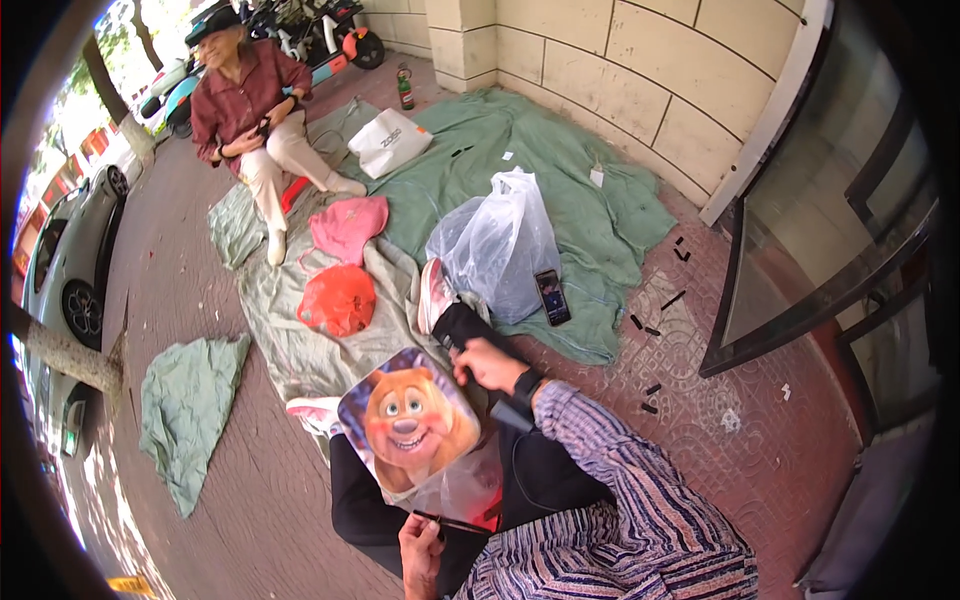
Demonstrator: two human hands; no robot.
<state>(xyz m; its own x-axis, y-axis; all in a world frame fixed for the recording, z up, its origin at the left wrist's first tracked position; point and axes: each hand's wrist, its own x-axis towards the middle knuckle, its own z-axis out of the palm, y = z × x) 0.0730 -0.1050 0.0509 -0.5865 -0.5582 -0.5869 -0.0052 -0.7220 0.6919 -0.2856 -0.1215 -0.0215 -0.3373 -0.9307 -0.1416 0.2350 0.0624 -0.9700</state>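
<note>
Below the lower middle, my left hand (421, 540) is closed on a thin dark strip-like thing (455, 523) whose kind I cannot make out. My right hand (488, 365) is curled, with a black band at its wrist, beside my dark trouser leg near the shoe (436, 295). What its fingers hold, if anything, is hidden. A square printed panel (408, 418) with a cartoon bear lies between my legs, between the two hands. Clear plastic (460, 490) with something red by it sits between that panel and my left hand. A grey-blue flat piece (512, 414) shows beneath my right wrist.
Green cloth (610, 240) covers the ground ahead, with a clear plastic bag (500, 240), a phone (551, 297) and a white bag (389, 143). A red bag (338, 300) and pink cloth (348, 227) lie left. Another person (250, 100) sits far left. A glass door (820, 190) stands right.
</note>
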